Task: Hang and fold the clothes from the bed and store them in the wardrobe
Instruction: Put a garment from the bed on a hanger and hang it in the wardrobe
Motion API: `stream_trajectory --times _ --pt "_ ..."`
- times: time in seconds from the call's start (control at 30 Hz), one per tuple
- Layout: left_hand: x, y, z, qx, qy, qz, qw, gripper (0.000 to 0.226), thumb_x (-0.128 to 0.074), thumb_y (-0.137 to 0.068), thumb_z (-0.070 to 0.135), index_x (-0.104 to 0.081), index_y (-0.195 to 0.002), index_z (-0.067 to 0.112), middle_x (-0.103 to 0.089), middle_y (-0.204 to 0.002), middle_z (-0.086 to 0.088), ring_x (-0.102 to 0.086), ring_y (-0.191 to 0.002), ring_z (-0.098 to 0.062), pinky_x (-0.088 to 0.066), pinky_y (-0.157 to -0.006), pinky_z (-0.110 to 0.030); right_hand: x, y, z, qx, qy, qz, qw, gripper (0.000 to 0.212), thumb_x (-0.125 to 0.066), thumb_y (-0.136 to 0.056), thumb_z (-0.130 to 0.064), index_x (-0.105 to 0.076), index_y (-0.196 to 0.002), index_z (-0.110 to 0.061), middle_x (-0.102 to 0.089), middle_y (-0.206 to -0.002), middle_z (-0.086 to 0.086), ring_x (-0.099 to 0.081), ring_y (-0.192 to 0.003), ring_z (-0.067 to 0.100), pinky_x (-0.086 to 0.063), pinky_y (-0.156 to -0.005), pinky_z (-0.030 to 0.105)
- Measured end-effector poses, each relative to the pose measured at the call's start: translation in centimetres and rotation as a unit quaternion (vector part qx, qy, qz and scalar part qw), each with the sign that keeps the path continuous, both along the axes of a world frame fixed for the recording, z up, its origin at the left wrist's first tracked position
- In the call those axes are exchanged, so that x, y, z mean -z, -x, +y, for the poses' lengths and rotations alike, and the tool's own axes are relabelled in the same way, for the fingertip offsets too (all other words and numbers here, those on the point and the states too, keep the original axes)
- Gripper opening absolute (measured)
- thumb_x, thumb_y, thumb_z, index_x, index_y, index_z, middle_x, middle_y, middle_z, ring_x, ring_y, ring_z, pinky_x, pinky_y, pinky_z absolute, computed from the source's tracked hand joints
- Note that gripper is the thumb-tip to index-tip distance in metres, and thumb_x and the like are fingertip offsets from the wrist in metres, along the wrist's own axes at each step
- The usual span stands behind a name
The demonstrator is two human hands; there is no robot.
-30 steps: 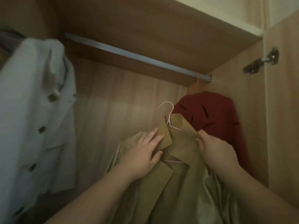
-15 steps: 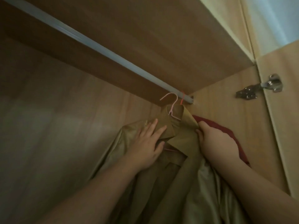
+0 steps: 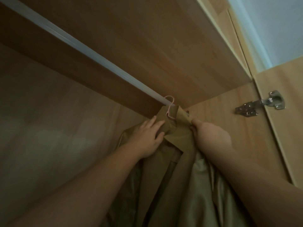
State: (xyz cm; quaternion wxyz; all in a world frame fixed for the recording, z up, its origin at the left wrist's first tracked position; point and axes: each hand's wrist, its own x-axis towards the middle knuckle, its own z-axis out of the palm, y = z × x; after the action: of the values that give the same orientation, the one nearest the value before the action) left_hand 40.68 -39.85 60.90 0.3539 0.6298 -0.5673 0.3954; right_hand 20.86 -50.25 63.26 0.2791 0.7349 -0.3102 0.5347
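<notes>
Head view, inside the wardrobe (image 3: 49,145), looking up. One tan coat (image 3: 172,161) on one pink hanger (image 3: 55,108), hook looped over the single metal rail (image 3: 82,48) right at its far end, just above both hands. Left hand (image 3: 147,138) laid flat against the coat's collar, fingers spread and extended, gripping nothing firmly that can be seen. Right hand (image 3: 211,136) just across the collar from it, closed with thumb and fingers pinching a fold of the tan fabric. Two bare forearms reaching up from the bottom edge, covering much of the coat's shoulders and front. Pale shiny lining (image 3: 209,185) hanging open below the right hand, between the two arms. Underside of one wooden shelf (image 3: 147,46) directly above the rail, close over the hook. Beyond the right hand, the wardrobe's side panel (image 3: 221,115), with a small dark fitting where the rail meets it. Further to that side, one metal hinge (image 3: 262,105) joining the panel to one open door (image 3: 287,128). Beyond the left hand, bare back panel, dim and slightly blurred. Pale wall or ceiling (image 3: 270,22) visible above the door.
</notes>
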Motion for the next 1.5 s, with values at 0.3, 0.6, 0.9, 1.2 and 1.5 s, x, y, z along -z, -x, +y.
stream_trajectory --times 0.3,0.6,0.9,1.2,1.5 --pt "7.6 5.9 4.6 0.083 -0.030 0.036 0.995 0.055 -0.032 -0.104 0.051 -0.012 -0.155 0.047 -0.006 -0.166 0.018 -0.004 -0.153 -0.009 -0.014 -0.124 -0.043 7.5 2.4 3.4 0.071 0.030 0.057 0.995 0.056 -0.025 -0.100 -0.050 -0.022 -0.153 -0.032 -0.040 -0.151 0.000 -0.037 -0.136 0.026 -0.036 -0.103 0.046" --pt "21.5 14.8 5.9 0.036 -0.118 0.006 0.992 0.062 -0.033 -0.101 0.052 -0.007 -0.157 0.042 -0.002 -0.168 0.008 0.003 -0.154 -0.016 -0.006 -0.125 -0.044 26.7 12.4 5.5 0.085 -0.045 0.111 0.989 0.058 -0.041 -0.095 -0.046 -0.036 -0.151 -0.031 -0.035 -0.158 0.000 -0.028 -0.147 0.026 -0.028 -0.113 0.054" --pt "38.1 32.8 6.5 0.089 -0.232 0.005 0.969 0.067 -0.032 -0.101 0.054 0.002 -0.157 0.041 0.011 -0.168 0.005 0.012 -0.154 -0.021 0.004 -0.123 -0.044 44.0 31.5 11.3 0.141 -0.227 0.178 0.947 0.067 -0.040 -0.087 -0.036 -0.032 -0.153 -0.028 -0.027 -0.162 0.005 -0.021 -0.149 0.028 -0.024 -0.117 0.052" --pt "55.6 62.4 12.5 0.277 -0.431 0.013 0.859 0.070 -0.038 -0.100 0.052 -0.001 -0.158 0.041 0.008 -0.168 0.003 0.009 -0.155 -0.022 -0.001 -0.124 -0.045 60.0 62.0 26.5 0.301 -0.406 0.094 0.858 0.063 -0.052 -0.083 -0.033 -0.046 -0.146 -0.024 -0.045 -0.151 0.010 -0.038 -0.141 0.034 -0.035 -0.111 0.054" --pt "64.9 83.5 16.1 0.406 -0.505 -0.089 0.756 0.069 -0.039 -0.099 0.052 -0.010 -0.159 0.035 -0.005 -0.169 -0.004 0.000 -0.155 -0.027 -0.009 -0.124 -0.047 68.1 80.3 37.9 0.412 -0.521 -0.010 0.747 0.069 -0.035 -0.082 -0.037 -0.037 -0.149 -0.024 -0.038 -0.155 0.007 -0.030 -0.145 0.031 -0.032 -0.114 0.050"
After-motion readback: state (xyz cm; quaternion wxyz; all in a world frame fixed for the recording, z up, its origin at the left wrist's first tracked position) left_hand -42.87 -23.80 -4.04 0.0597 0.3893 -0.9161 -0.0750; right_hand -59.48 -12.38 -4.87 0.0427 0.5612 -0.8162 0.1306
